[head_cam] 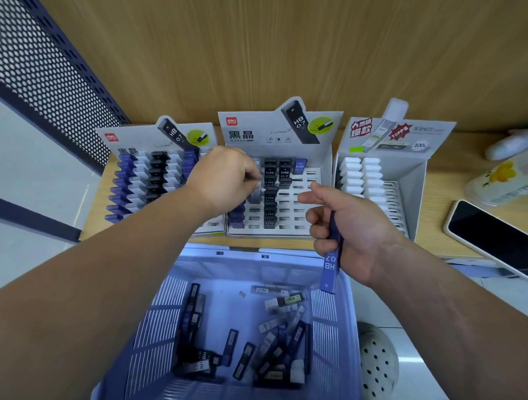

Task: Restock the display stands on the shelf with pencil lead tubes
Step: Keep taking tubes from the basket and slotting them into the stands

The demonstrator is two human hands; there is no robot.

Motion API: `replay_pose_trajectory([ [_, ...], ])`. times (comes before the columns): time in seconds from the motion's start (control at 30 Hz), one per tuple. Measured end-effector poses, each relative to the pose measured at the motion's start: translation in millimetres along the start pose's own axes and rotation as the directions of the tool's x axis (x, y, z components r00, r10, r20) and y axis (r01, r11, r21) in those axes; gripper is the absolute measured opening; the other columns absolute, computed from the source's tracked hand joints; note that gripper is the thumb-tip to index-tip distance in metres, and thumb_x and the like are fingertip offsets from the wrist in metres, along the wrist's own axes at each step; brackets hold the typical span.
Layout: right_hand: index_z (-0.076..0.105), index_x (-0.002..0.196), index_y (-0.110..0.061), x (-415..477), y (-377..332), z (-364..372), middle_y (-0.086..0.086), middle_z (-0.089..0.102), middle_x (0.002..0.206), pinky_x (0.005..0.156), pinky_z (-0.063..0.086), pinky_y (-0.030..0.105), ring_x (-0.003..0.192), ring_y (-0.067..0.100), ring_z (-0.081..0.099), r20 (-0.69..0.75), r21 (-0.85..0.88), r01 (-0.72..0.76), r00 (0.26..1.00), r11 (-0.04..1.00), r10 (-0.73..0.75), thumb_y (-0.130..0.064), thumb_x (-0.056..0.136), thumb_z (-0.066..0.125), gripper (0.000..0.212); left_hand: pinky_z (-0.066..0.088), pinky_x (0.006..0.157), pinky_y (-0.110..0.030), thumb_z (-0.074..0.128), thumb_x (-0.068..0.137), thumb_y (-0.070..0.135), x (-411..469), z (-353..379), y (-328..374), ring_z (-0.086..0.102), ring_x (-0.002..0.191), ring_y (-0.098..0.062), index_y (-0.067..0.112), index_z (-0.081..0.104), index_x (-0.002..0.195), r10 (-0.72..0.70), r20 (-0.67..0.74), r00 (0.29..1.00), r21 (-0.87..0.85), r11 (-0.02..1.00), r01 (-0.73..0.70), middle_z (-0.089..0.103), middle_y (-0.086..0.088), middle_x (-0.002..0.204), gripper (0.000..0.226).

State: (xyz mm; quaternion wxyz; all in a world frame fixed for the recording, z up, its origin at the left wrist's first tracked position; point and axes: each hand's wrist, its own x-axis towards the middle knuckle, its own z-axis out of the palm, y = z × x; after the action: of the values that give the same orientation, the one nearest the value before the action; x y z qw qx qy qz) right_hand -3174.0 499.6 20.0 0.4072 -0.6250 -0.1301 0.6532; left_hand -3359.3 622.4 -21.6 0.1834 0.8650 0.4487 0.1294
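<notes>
While the left hand (225, 179) is held over the middle display stand (315, 174), its fingers are curled down onto the left columns of slots, where a pale tube (254, 196) is seen just under the fingertips; whether that tube is pinched cannot be told. A blue pencil lead tube (331, 257) marked HB 0.7 is gripped in the right hand (352, 222), with the fingers wrapped round it, and is held tilted above the far right corner of the lilac basket (330, 328), just in front of that stand. Black tubes (270, 196) are seated in a middle column of the stand, and open slots are seen to their right. The left display stand (131, 142) is packed with blue, white and black tubes, and white-capped tubes are lined up in the right display stand (414, 167). Loose tubes (264, 346) are scattered on the basket floor. All three stands are set on a wooden shelf (439, 190), where a phone (497, 239) is laid face up.
</notes>
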Motion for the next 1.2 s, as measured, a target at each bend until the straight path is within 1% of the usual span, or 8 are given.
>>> replay_pose_trajectory([
  [0.5,0.068,0.105,-0.003,-1.9,-8.4,4.0,0.005,0.046,0.068,0.045,0.033,0.023,0.054,0.015,0.037,0.105,0.358,0.049,0.990,0.933,-0.092,-0.003,0.095,0.045,0.026,0.042,0.048,-0.032,0.070,0.083,0.010,-13.7,13.1,-8.7,0.059,0.063,-0.032,0.014,0.076,0.076,0.213,0.069,0.975,0.405,0.887,-0.223,0.057,-0.007,0.074,0.009],
  [0.6,0.067,0.104,-0.004,-1.8,-7.7,3.6,0.004,0.044,0.067,0.047,0.035,0.024,0.055,0.015,0.038,0.065,0.406,0.121,0.985,0.906,-0.160,0.002,0.093,0.037,0.033,0.050,0.058,-0.035,0.068,0.089,0.024,-20.7,10.7,4.1,0.063,0.073,-0.032,0.015,0.077,0.089,0.116,-0.079,0.990,0.285,0.954,-0.089,0.063,-0.006,0.081,0.013],
  [0.67,0.065,0.101,-0.006,-0.3,-10.5,2.4,0.004,0.043,0.066,0.047,0.036,0.025,0.054,0.015,0.038,0.009,0.450,0.197,0.974,0.871,-0.225,0.004,0.092,0.033,0.035,0.051,0.064,-0.033,0.063,0.094,0.033,-29.9,2.5,30.0,0.063,0.073,-0.026,0.016,0.076,0.089,-0.085,-0.177,0.980,-0.007,0.996,0.085,0.067,-0.004,0.078,0.022],
  [0.7,0.064,0.100,-0.007,-0.1,-13.5,0.4,0.003,0.043,0.065,0.047,0.036,0.025,0.053,0.015,0.038,-0.020,0.471,0.235,0.966,0.850,-0.256,0.004,0.092,0.032,0.035,0.050,0.063,-0.032,0.060,0.096,0.037,-34.6,-1.8,46.4,0.062,0.068,-0.024,0.014,0.075,0.086,-0.232,-0.116,0.966,-0.214,0.955,0.204,0.068,-0.005,0.074,0.029],
  [0.77,0.062,0.100,-0.008,-0.1,-20.8,-3.4,0.002,0.043,0.064,0.048,0.036,0.025,0.052,0.015,0.038,-0.063,0.503,0.295,0.950,0.813,-0.305,0.004,0.093,0.032,0.034,0.045,0.055,-0.030,0.055,0.099,0.043,-44.3,-7.3,75.8,0.058,0.056,-0.022,0.012,0.073,0.086,-0.418,0.240,0.876,-0.587,0.656,0.474,0.071,-0.008,0.074,0.038],
  [0.87,0.062,0.097,-0.010,-3.0,-28.1,-4.2,0.002,0.045,0.065,0.052,0.037,0.026,0.053,0.014,0.039,-0.070,0.506,0.344,0.930,0.791,-0.360,0.004,0.094,0.032,0.034,0.034,0.044,-0.023,0.057,0.099,0.031,-59.1,-9.6,102.0,0.052,0.046,-0.018,0.011,0.067,0.088,-0.297,0.549,0.781,-0.764,0.202,0.613,0.072,-0.012,0.076,0.024],
  [1.03,0.070,0.096,-0.012,-9.4,-25.9,4.4,0.002,0.059,0.072,0.066,0.046,0.027,0.067,0.015,0.054,-0.018,0.131,0.483,0.874,0.866,-0.485,0.004,0.094,0.039,0.036,0.044,0.044,-0.020,0.060,0.095,0.006,-65.7,-21.5,98.8,0.058,0.049,-0.012,0.006,0.069,0.088,-0.330,0.491,0.806,-0.849,0.028,0.528,0.071,-0.010,0.072,0.012],
  [1.2,0.073,0.101,-0.025,-21.9,-13.7,19.3,-0.003,0.066,0.079,0.067,0.048,0.024,0.067,0.009,0.056,0.290,-0.470,0.563,0.826,0.680,-0.483,-0.006,0.096,0.062,0.023,0.047,0.049,-0.023,0.063,0.093,0.004,-72.4,-64.8,63.2,0.058,0.052,-0.015,0.003,0.069,0.091,-0.451,0.337,0.827,-0.814,0.302,0.497,0.066,-0.008,0.065,0.006],
])
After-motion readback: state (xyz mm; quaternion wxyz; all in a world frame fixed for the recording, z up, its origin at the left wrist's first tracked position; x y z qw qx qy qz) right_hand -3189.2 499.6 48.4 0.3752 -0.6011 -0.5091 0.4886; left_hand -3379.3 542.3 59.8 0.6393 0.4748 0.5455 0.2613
